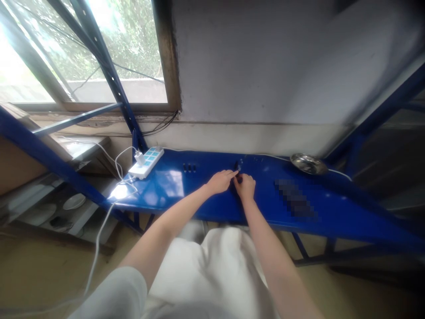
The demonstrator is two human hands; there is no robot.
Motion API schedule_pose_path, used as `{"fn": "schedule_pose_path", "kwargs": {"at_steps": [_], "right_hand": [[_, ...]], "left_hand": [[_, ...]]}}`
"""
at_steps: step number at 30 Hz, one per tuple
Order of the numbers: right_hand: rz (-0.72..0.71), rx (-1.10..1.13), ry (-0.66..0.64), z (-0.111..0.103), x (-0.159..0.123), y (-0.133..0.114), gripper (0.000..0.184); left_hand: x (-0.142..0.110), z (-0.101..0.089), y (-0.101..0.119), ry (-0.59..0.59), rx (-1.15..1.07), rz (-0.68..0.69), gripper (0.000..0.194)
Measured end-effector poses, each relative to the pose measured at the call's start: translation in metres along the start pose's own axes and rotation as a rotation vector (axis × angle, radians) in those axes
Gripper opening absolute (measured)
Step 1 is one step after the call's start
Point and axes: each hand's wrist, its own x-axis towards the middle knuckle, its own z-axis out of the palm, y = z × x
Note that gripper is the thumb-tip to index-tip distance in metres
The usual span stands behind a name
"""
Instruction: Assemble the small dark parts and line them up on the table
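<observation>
- Blue-painted bench (pixel 212 206), long and narrow, with a glossy top, seen from above; near edge beneath both forearms, far edge close along a pale wall (pixel 259 71).
- Room for moving: to the left, a shiny stretch of blue between the left hand (pixel 222 180) and a white power strip (pixel 147 163) at the bench's end; to the right, a shorter stretch between the right hand (pixel 245 186) and a dark, pixelated patch (pixel 295 199).
- At the sides, blue metal uprights (pixel 109 71), slanting up at both ends of the bench.
- Between the hands, around the middle of the bench's length: a small dark piece (pixel 239 177), right at the fingertips; impossible to tell whether on the surface or just above.
- Right thumb and fingers bent inward, clamped on the small dark piece; left fingers stretched toward the right, tips against or just beside it, too blurred to tell whether gripping.
- Mostly covered by fingers, the small dark piece, with only a dark sliver showing; outline and material too small to make out.
- Just beyond the fingertips, a few pale, glinting bits (pixel 241 163).
- Farther left, three little black items (pixel 189 168), side by side in a row with slight gaps.
- Well to the right, near the wall, a shiny round metal dish (pixel 308 164), with a white cable (pixel 341 175) beside it.
</observation>
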Motion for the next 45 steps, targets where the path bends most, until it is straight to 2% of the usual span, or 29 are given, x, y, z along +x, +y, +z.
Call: {"fn": "schedule_pose_path", "kwargs": {"at_steps": [12,18,20,22,27,30,33,36,40,45], "right_hand": [[-0.004,0.009,-0.014,0.0,0.0,0.0,0.025],[0.0,0.001,-0.019,0.0,0.001,-0.001,0.024],[0.003,0.011,-0.024,-0.002,0.0,-0.002,0.023],[0.004,0.038,-0.034,-0.004,0.001,-0.003,0.024],[-0.012,0.104,-0.059,-0.004,0.006,-0.013,0.025],[-0.055,0.167,-0.165,0.007,0.016,-0.03,0.024],[-0.042,0.249,-0.312,0.024,0.027,-0.053,0.021],[0.01,0.339,-0.433,0.041,0.037,-0.075,0.017],[0.004,0.338,-0.469,0.061,0.044,-0.098,0.01],[-0.007,0.273,-0.527,0.077,0.046,-0.113,0.009]], "left_hand": [[-0.001,0.003,0.002,0.03,-0.012,0.009,0.051],[-0.015,0.003,-0.003,0.086,-0.094,-0.006,0.045],[-0.026,0.001,-0.009,0.171,-0.157,-0.068,0.037],[-0.039,-0.002,-0.016,0.299,-0.238,-0.185,0.031],[-0.07,-0.009,-0.029,0.663,-0.46,-0.603,0.021],[-0.079,-0.011,-0.033,0.815,-0.628,-0.771,0.019],[-0.082,-0.012,-0.035,0.936,-0.771,-0.851,0.018],[-0.082,-0.014,-0.035,0.995,-0.825,-0.9,0.015],[-0.082,-0.015,-0.034,0.982,-0.833,-0.916,0.014],[-0.081,-0.016,-0.032,0.949,-0.819,-0.915,0.014]]}}
